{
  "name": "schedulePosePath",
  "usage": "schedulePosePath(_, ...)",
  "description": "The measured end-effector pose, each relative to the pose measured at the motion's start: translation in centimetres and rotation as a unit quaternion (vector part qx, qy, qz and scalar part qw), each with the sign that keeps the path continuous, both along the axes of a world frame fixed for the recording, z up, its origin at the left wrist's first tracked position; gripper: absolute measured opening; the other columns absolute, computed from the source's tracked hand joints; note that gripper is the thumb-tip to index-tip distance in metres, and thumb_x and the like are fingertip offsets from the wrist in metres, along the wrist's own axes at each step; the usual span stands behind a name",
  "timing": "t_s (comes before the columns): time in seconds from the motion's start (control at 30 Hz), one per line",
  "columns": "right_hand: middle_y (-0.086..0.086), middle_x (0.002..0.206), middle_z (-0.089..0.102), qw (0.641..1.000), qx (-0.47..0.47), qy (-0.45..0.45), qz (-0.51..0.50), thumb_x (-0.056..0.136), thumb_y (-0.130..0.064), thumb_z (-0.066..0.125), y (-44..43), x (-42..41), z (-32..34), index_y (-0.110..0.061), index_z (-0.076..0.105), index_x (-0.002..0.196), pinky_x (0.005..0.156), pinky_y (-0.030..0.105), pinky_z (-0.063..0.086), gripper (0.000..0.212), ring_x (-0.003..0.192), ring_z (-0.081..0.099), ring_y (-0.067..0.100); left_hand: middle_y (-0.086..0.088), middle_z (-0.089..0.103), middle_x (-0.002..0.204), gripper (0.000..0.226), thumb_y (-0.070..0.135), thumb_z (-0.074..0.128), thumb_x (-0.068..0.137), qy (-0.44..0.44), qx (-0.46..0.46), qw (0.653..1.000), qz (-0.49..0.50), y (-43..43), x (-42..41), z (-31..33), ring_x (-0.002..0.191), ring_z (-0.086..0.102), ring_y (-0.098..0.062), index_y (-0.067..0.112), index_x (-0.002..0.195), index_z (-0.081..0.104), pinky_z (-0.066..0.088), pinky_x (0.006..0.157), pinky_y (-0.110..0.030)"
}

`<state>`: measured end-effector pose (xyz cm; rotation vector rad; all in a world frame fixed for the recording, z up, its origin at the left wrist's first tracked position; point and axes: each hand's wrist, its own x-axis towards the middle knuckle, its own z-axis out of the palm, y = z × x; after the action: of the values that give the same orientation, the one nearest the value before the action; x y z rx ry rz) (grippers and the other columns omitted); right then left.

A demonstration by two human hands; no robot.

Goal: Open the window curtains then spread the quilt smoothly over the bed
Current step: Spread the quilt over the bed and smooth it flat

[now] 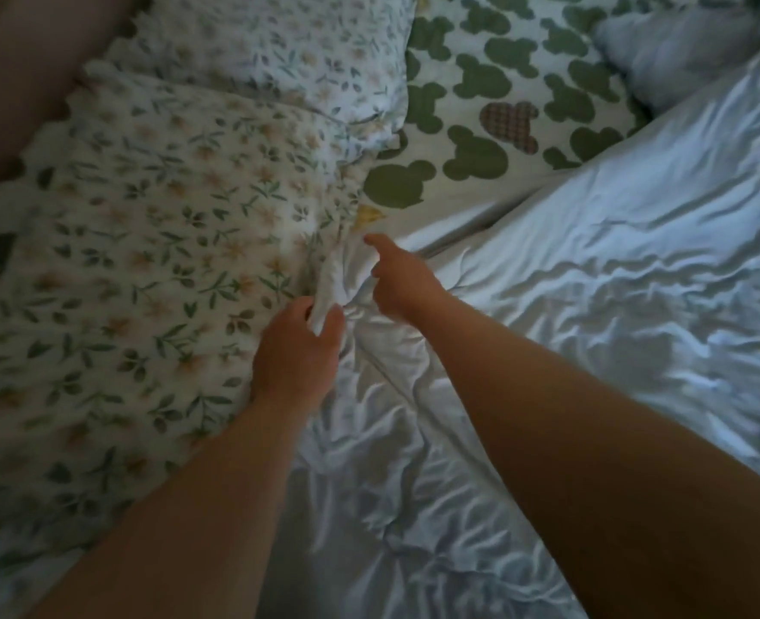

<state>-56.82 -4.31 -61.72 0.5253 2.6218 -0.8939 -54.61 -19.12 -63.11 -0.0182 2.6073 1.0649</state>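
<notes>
Left hand (295, 346) pinching quilt (592, 283) edge, right hand (402, 279) — seemingly — gripping it

Tucked out of sight in a quilt (592, 283) fold at centre: left hand (295, 350) fingertips (thumb showing). Quilt cropped at right and lower edges.

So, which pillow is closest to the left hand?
The front floral pillow: the left hand rests against it. The second floral pillow and the green bear-print pillow lie farther back.
</notes>
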Motion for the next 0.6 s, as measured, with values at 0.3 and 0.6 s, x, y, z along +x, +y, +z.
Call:
schedulePosePath(0.3,0.013,0.134,0.046,0.964,0.262,0.035,0.041,0.089,-0.003,0.041,7.7,-2.3,-2.5,-0.008,0.04,0.134,0.104,0.041,0.034,0.046,0.124,0.044,0.032,-0.019,0.036,0.144,0.068,0.034,0.051,0.093,0.029,-0.17,0.983,-0.057,4.2,-3.4,-1.9,0.131,0.036,-0.034,0.007,0.147,0.02,0.032,0.107,-0.042)
schedulePosePath(0.6,0.016,0.135,0.042,0.96,0.269,-0.033,0.072,0.091,-0.004,0.04,13.0,-6.4,-4.7,-0.008,0.03,0.139,0.099,0.044,0.036,0.049,0.121,0.043,0.036,-0.016,0.042,0.141,0.05,0.027,0.042,0.098,-0.008,-0.211,0.973,-0.09,6.9,-7.7,-3.8,0.126,0.045,-0.034,0.008,0.142,0.029,0.039,0.102,-0.044)
